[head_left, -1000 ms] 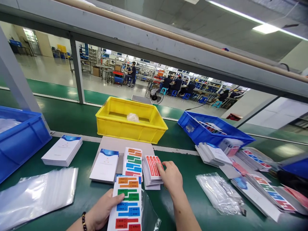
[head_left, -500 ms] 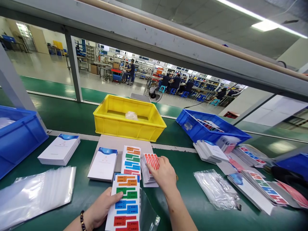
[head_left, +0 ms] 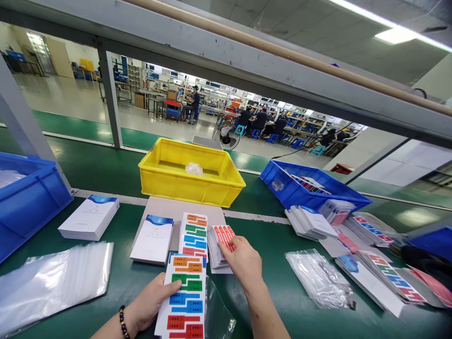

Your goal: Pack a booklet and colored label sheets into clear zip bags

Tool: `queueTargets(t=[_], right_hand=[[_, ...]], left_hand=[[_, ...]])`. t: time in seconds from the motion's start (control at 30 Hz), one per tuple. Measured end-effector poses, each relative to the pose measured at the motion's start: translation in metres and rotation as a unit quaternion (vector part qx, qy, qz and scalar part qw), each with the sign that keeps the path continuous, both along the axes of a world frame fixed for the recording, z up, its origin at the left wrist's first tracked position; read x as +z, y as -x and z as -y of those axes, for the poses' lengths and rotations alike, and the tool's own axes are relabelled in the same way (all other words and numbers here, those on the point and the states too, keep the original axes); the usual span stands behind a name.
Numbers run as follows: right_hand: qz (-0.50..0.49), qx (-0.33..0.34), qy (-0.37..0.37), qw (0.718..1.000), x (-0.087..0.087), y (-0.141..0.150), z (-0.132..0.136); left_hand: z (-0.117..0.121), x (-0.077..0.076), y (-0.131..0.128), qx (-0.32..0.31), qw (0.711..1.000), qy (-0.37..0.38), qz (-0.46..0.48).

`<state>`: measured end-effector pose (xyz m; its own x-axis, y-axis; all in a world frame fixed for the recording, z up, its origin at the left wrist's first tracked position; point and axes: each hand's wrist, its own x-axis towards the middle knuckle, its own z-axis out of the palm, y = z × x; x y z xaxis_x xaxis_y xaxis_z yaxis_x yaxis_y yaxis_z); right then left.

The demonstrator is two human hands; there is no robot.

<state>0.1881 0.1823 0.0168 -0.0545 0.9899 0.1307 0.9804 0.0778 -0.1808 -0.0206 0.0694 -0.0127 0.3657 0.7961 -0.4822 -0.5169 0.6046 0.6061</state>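
Note:
My left hand [head_left: 151,299] is closed on a sheet of coloured labels [head_left: 187,296], thumb across its face; a blue edge of something shows behind the sheet's top. My right hand [head_left: 243,261] is at the stack of red label sheets [head_left: 215,249], thumb and fingers pinching the top sheet's right edge. The fingertips underneath are hidden. Between the hands lies a stack of colourful label sheets [head_left: 193,233]. Left of that stands a stack of white booklets [head_left: 153,240] with blue tops. A clear plastic bag [head_left: 217,310] lies beside the held sheet.
A yellow bin [head_left: 190,188] with a clear bundle inside stands behind the stacks. Blue bins [head_left: 310,188] flank it. More booklets [head_left: 88,219] and clear bags [head_left: 63,273] lie left; small bags [head_left: 318,278] and loose label sheets [head_left: 391,273] lie right. People sit far behind.
The right hand's fingers have drawn slightly down and right at the red label stack. My left hand keeps the coloured label sheet in nearly the same place. The view has shifted slightly.

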Motion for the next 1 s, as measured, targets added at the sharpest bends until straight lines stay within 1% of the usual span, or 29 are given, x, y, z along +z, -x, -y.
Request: queueTargets(t=[0.17,0.3,0.4,0.47,0.57,0.67,0.7,0.73,0.77,0.83,0.87,0.9,0.93,1.0], right_hand=[[-0.039,0.011,0.024,0.999,0.003,-0.005,0.0],[-0.067,-0.005,0.048,0.997,0.005,-0.018,-0.004],[-0.082,-0.018,0.075,0.994,0.003,-0.03,-0.01],[-0.095,-0.04,0.09,0.991,0.0,-0.038,-0.016],[-0.159,-0.057,0.097,0.981,-0.001,-0.051,-0.023],[-0.219,-0.046,0.081,0.971,0.003,-0.059,-0.022],[-0.254,-0.033,0.078,0.963,0.004,-0.058,-0.019],[-0.307,-0.014,0.082,0.948,0.006,-0.056,-0.015],[-0.374,0.011,0.096,0.922,0.007,-0.051,-0.01],[-0.503,0.066,0.156,0.848,0.007,-0.036,0.003],[-0.538,0.089,0.197,0.814,0.006,-0.026,0.011],[-0.55,0.111,0.239,0.792,0.005,-0.015,0.018],[-0.551,0.127,0.279,0.776,0.003,-0.004,0.026],[-0.537,0.144,0.34,0.758,-0.003,0.015,0.039]], left_hand=[[-0.001,0.001,0.001,-0.007,1.0,0.001,0.003],[-0.002,0.003,0.002,0.006,1.0,0.008,0.003],[-0.003,0.003,0.002,0.018,1.0,0.009,0.005],[-0.003,0.001,0.002,0.023,1.0,0.012,0.012],[-0.003,-0.001,0.001,0.032,0.999,0.013,0.023],[-0.003,0.0,-0.001,0.051,0.998,0.002,0.039],[-0.004,0.001,-0.001,0.057,0.997,0.001,0.042],[-0.005,0.002,-0.002,0.063,0.997,0.002,0.045],[-0.005,0.003,-0.003,0.07,0.996,0.004,0.048],[-0.006,0.006,-0.004,0.085,0.994,0.007,0.065],[-0.007,0.006,-0.005,0.094,0.993,0.007,0.077],[-0.007,0.006,-0.006,0.104,0.991,0.006,0.088],[-0.007,0.006,-0.007,0.113,0.989,0.003,0.095],[-0.006,0.003,-0.008,0.12,0.988,-0.008,0.1]])
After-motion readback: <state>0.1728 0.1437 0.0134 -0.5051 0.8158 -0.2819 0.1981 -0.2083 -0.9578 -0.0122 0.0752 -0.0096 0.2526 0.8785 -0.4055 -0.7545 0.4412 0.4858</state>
